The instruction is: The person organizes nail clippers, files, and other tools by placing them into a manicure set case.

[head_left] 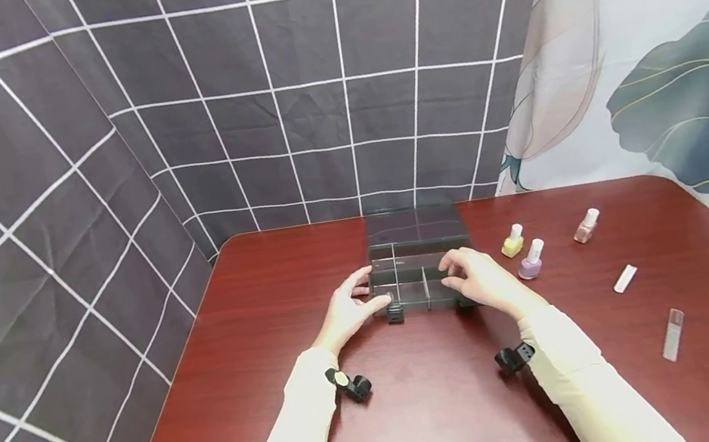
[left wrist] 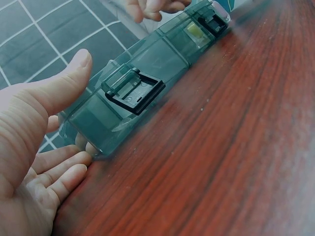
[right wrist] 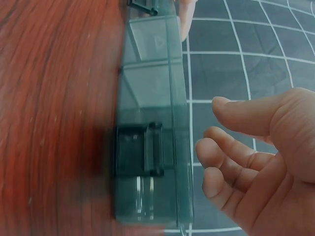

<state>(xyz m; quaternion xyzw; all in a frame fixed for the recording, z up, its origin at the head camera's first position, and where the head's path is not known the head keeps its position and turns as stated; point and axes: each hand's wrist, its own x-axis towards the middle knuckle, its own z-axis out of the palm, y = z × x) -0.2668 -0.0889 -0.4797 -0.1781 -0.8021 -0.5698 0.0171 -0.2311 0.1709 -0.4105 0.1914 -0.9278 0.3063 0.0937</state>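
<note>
Seen from the head view, with a tinted clear compartment box (head_left: 411, 290) as the centre of the clock and 12 o'clock lying away from the person, the box sits on a red-brown wooden desk (head_left: 423, 402). Its hinged lid (head_left: 415, 225) is folded back towards 12. Dividers split the inside, and two black-framed latches sit on the front wall: the left latch (head_left: 395, 313) near 7 o'clock, the right latch (head_left: 465, 302) near 5.

The left hand (head_left: 347, 311) is at about 8 o'clock, thumb and fingers spread around the box's left end; the thumb is extended near the front rim, the fingertips by the end wall. The right hand (head_left: 484, 276) hovers over the box's right part, at 3 to 4 o'clock, its fingers loosely bent and holding nothing; the right wrist view shows a gap between fingertips and wall.

Around 3 o'clock stand a yellow nail polish bottle (head_left: 512, 242), a lilac nail polish bottle (head_left: 530, 263) just beside it, and farther out a pink nail polish bottle (head_left: 586, 226). Past 3 lies a small white bar (head_left: 625, 278), and nearer 4 a slim translucent tube (head_left: 673, 336). A dark grey gridded backdrop (head_left: 318, 115) rises at 12.
</note>
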